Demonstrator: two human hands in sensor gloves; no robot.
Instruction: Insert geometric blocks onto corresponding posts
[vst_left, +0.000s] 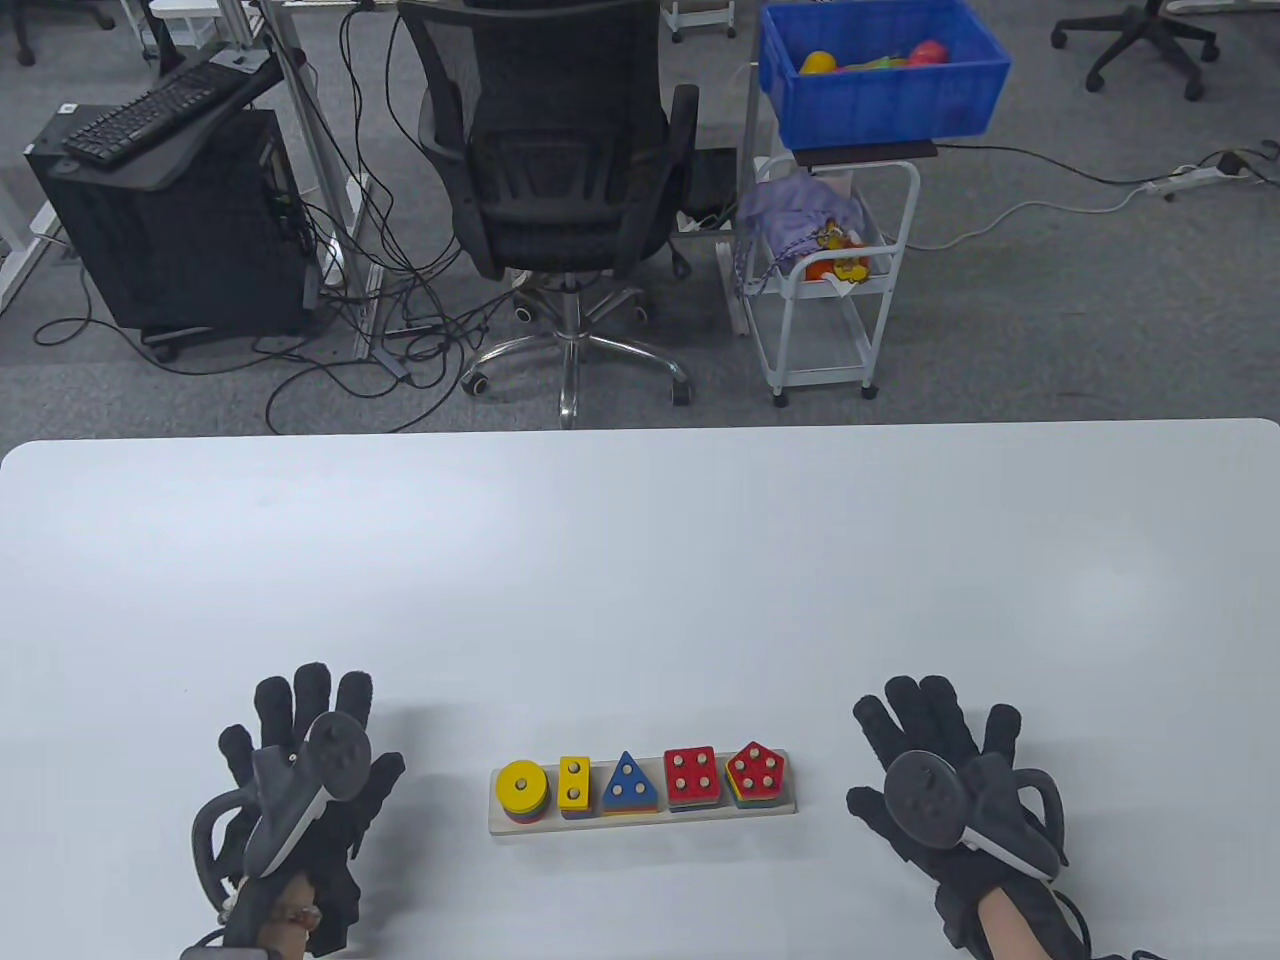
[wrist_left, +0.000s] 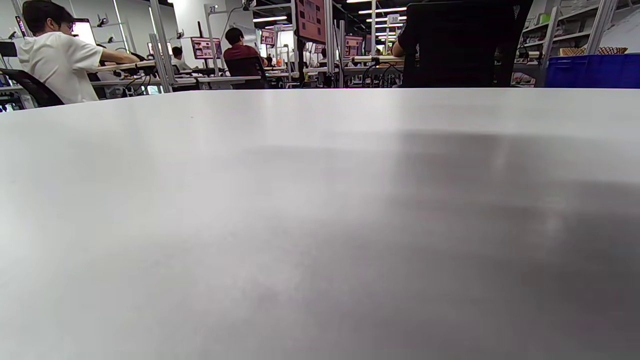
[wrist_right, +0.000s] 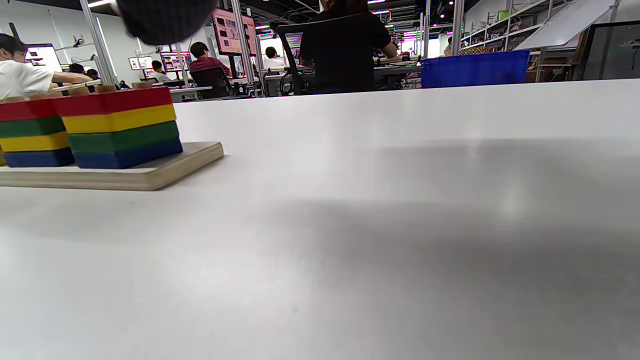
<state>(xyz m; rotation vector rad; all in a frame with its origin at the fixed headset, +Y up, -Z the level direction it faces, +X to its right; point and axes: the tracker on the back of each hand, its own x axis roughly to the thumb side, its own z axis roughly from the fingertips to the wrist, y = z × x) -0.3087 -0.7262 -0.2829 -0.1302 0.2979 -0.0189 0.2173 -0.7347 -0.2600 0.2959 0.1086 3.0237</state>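
Note:
A wooden base (vst_left: 640, 822) lies near the table's front edge with several stacks of blocks on its posts: yellow circle (vst_left: 520, 785), yellow rectangle (vst_left: 574, 782), blue triangle (vst_left: 627, 781), red square (vst_left: 691, 772), red pentagon (vst_left: 756, 768). My left hand (vst_left: 300, 760) rests flat on the table left of the base, fingers spread, holding nothing. My right hand (vst_left: 935, 745) rests flat to the right of it, fingers spread, holding nothing. The right wrist view shows the pentagon stack (wrist_right: 120, 127) in red, yellow, green and blue layers on the base (wrist_right: 150, 172), and one fingertip (wrist_right: 167, 20) at the top edge.
The white table (vst_left: 640, 580) stretches away behind the base. Beyond its far edge stand an office chair (vst_left: 560, 160), a white cart (vst_left: 830, 270) with a blue bin (vst_left: 880, 70), and a computer tower (vst_left: 170, 220). The left wrist view shows only bare table (wrist_left: 320, 225).

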